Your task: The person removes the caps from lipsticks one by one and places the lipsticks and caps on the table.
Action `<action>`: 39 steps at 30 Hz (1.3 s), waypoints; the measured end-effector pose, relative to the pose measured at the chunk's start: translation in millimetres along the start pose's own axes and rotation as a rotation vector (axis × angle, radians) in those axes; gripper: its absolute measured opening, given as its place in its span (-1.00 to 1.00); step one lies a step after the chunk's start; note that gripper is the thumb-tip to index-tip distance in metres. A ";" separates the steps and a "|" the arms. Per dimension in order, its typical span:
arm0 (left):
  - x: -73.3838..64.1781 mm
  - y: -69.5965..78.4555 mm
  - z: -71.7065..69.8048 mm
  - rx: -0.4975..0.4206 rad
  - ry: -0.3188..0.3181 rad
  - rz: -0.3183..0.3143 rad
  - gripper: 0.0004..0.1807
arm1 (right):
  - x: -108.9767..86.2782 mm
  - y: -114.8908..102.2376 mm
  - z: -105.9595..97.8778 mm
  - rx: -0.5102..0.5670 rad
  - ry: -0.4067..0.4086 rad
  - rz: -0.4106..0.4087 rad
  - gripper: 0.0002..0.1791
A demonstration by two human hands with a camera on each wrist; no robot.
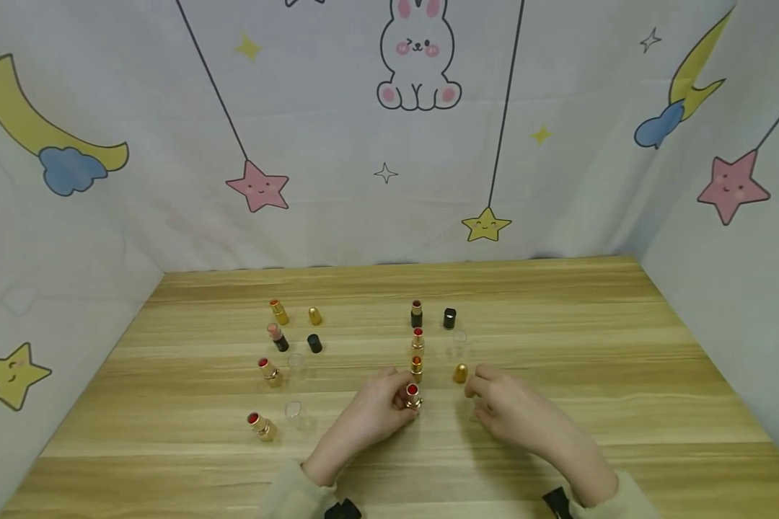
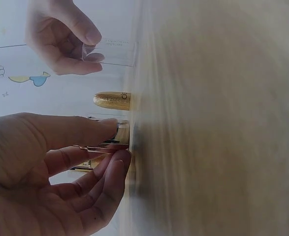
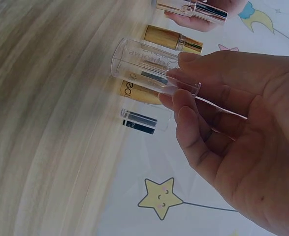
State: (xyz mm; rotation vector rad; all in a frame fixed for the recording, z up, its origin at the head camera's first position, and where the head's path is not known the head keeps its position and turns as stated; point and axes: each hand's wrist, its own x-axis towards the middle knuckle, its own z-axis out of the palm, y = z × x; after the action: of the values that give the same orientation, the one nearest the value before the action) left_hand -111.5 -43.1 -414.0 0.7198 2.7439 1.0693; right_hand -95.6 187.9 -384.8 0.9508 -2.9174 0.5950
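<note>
My left hand point(image 1: 379, 407) pinches a red lipstick point(image 1: 412, 396) with a shiny gold case, upright on the table. The left wrist view has thumb and fingers on either side of its case. To the right, my right hand point(image 1: 509, 407) holds a clear cap point(image 3: 144, 64) between thumb and fingers, its wide end down by the tabletop. In the head view that cap is mostly hidden. Just behind the left hand stands an orange-red lipstick in a gold case point(image 1: 417, 369). A gold cap point(image 1: 460, 373) stands near the right fingertips.
Behind stand another red lipstick point(image 1: 418, 339), a black-cased lipstick point(image 1: 417, 314), a black cap point(image 1: 450, 318) and a clear cap point(image 1: 460, 342). On the left, several uncapped lipsticks point(image 1: 270, 373) form a column beside their caps point(image 1: 314, 344). A printed curtain point(image 1: 337, 216) borders the table point(image 1: 558, 303).
</note>
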 end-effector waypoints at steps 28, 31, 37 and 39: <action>-0.9 -2.9 1.5 0.034 -0.023 -0.025 -0.59 | -0.7 -4.0 0.5 -0.032 -0.009 0.010 -0.71; -1.1 -1.8 0.3 0.044 -0.024 -0.042 -0.56 | -0.4 -5.0 -2.5 -0.041 -0.002 0.007 -0.66; -4.6 1.3 -3.1 0.101 0.015 -0.081 -0.58 | -2.5 -7.4 -7.2 -0.085 0.079 -0.012 -0.65; -6.9 2.5 -4.8 0.128 0.036 -0.085 -0.60 | -4.5 -8.2 -8.5 -0.103 0.113 -0.014 -0.67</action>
State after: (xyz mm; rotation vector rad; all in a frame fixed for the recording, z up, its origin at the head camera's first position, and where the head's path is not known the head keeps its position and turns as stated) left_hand -105.7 -47.7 -409.2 0.5984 2.8662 0.9062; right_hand -88.1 187.5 -374.6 0.8946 -2.8088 0.4763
